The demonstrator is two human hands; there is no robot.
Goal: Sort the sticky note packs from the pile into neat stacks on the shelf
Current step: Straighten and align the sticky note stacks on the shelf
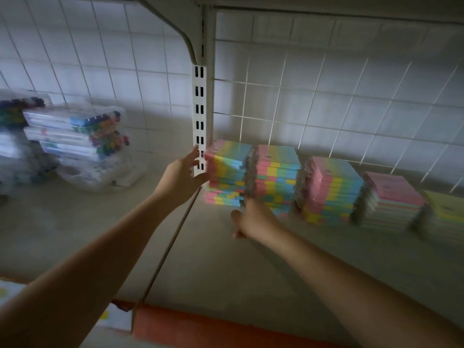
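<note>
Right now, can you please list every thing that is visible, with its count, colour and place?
stacks of pastel striped sticky note packs: five, pink, yellow, green and blue, in a row along the back of the right shelf
clear plastic cases of coloured markers: several, piled at the back of the left shelf
white slotted metal upright: one, between the two shelves
white wire grid panel: behind the shelves
beige shelf board: orange front edge
left hand: at the leftmost stack's left side
right hand: at the front of the leftmost stacks
</note>
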